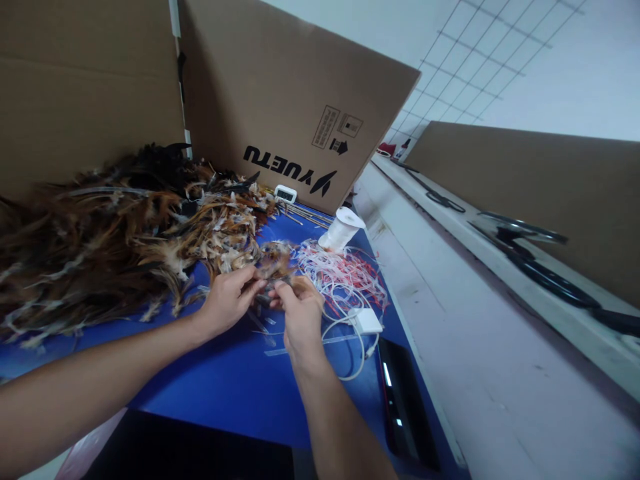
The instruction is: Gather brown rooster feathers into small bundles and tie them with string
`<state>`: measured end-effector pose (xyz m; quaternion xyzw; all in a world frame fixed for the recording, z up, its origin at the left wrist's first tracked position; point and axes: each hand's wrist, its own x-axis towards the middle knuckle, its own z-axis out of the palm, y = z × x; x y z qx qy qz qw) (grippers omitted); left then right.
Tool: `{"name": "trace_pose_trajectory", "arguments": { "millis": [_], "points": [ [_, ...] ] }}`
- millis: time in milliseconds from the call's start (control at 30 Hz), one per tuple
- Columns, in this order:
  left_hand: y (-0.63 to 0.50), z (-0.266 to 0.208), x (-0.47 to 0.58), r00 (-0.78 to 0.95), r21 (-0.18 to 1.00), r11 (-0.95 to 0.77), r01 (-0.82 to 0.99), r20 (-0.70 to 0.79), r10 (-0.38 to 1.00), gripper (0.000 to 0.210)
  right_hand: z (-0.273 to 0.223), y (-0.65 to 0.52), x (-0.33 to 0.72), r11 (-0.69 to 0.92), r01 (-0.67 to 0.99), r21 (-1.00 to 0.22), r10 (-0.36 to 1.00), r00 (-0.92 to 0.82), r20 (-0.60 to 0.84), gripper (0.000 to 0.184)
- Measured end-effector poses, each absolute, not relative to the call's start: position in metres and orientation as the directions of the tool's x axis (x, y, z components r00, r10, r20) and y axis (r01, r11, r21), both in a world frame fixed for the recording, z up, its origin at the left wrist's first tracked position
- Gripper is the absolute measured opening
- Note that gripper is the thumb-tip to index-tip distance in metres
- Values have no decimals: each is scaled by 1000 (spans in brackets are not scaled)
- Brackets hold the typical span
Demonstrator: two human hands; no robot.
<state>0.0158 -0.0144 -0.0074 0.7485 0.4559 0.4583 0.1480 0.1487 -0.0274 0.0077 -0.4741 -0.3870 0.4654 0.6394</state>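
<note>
Both hands meet over the middle of the blue table, pinching a small bunch of brown and grey feathers (273, 267). My left hand (231, 297) grips the bunch from the left with thumb and fingers together. From the right, my right hand (300, 307) pinches the same bunch, its fingers curled. The feathers are somewhat blurred, and the fingertips partly hide where they are held. Left of my hands spreads a large heap of brown, black and cream feathers (125, 233). To the right lies a tangle of white and red strings (345, 277).
A white spool (343, 229) stands behind the strings. A white charger (367, 321) with its cable and a dark phone (407, 407) lie at the right edge. Cardboard panels (280, 87) rise behind. A small white digital display (285, 194) and thin sticks sit at the back.
</note>
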Motion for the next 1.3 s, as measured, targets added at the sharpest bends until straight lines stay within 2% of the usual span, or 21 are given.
{"name": "trace_pose_trajectory", "arguments": {
  "millis": [400, 533, 600, 733, 833, 1000, 1300],
  "points": [
    [-14, -3, 16, 168, 726, -486, 486, 469, 867, 22, 5, -26, 152, 129, -150, -980, 970, 223, 93, 10],
    [-14, 0, 14, 137, 764, -460, 453, 450, 882, 23, 10, -25, 158, 105, -152, -983, 981, 178, 77, 16],
    [-12, 2, 11, 104, 786, -439, 436, 440, 892, 23, 12, -24, 163, 118, -85, -989, 983, 152, 104, 14],
    [-3, 3, 3, 9, 847, -398, 354, 422, 907, 22, 14, -22, 175, 162, 174, -971, 984, 49, 173, 5],
    [6, 2, -4, -87, 897, -381, 225, 408, 909, 19, 13, -22, 181, 203, 345, -916, 978, -24, 208, 5],
    [16, 6, -9, -220, 934, -355, 41, 355, 909, 17, 8, -25, 180, 312, 496, -810, 949, -192, 248, 11],
    [19, 8, -9, -259, 941, -339, -13, 325, 910, 16, -7, -28, 162, 482, 724, -493, 875, -373, 307, 12]
  ]
}}
